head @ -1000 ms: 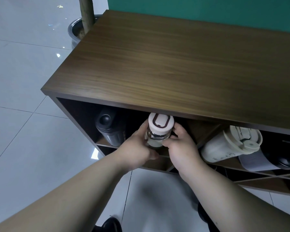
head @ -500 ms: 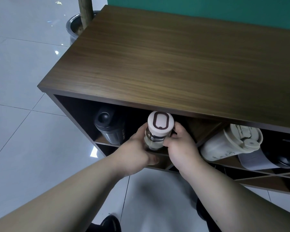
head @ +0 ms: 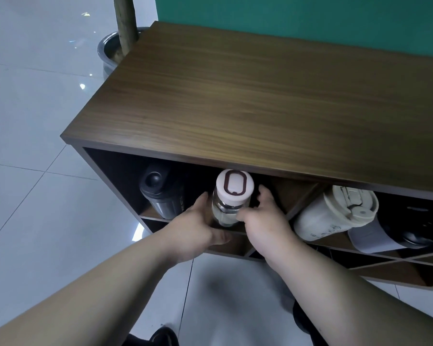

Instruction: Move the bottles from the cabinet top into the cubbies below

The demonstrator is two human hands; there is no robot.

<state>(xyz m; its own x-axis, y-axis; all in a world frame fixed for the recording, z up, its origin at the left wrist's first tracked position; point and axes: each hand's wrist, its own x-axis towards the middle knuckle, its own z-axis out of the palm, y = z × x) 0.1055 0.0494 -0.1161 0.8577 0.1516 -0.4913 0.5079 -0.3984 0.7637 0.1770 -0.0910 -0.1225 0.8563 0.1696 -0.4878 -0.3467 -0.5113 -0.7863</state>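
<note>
A clear glass bottle (head: pixel 229 208) with a white lid ringed in brown stands upright at the mouth of a top-row cubby, just under the edge of the wooden cabinet top (head: pixel 260 96). My left hand (head: pixel 198 226) cups its left side, thumb lying along the shelf edge. On the bottle's right, my right hand (head: pixel 265 221) has its thumb on the glass and its fingers a little off the lid. No bottle shows on the cabinet top.
A black bottle (head: pixel 160 193) stands in the left cubby. A cream tumbler (head: pixel 335 213) and a grey-and-black bottle (head: pixel 385 236) lie in slanted cubbies to the right. A metal plant pot (head: pixel 108 53) sits by the cabinet's far left corner. My shoes (head: pixel 160 335) are on the white tiles.
The bottle has stayed at the cubby mouth between both hands. My right fingers have drawn slightly away from the lid. The camera has tilted a little.
</note>
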